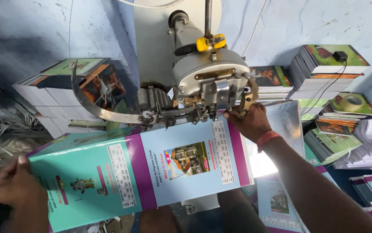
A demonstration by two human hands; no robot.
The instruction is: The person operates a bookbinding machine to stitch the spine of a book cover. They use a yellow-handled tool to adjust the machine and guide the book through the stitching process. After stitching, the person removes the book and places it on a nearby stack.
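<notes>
A long printed cover sheet (pixel 151 168), teal and light blue with purple bands, lies open under the head of a grey metal stitching machine (pixel 207 77). My left hand (pixel 15 190) grips the sheet's left end. My right hand (pixel 248 121) holds the sheet's far right corner, right beside the machine's head and touching its brass-coloured part. A red band is on my right wrist.
Stacks of printed notebooks stand at the left (pixel 65 95) and right (pixel 328 69) against the blue wall. A tape roll (pixel 352 102) lies on one right-hand stack. More covers (pixel 278 198) lie below my right arm. A curved metal arm (pixel 95 108) sticks out left of the machine.
</notes>
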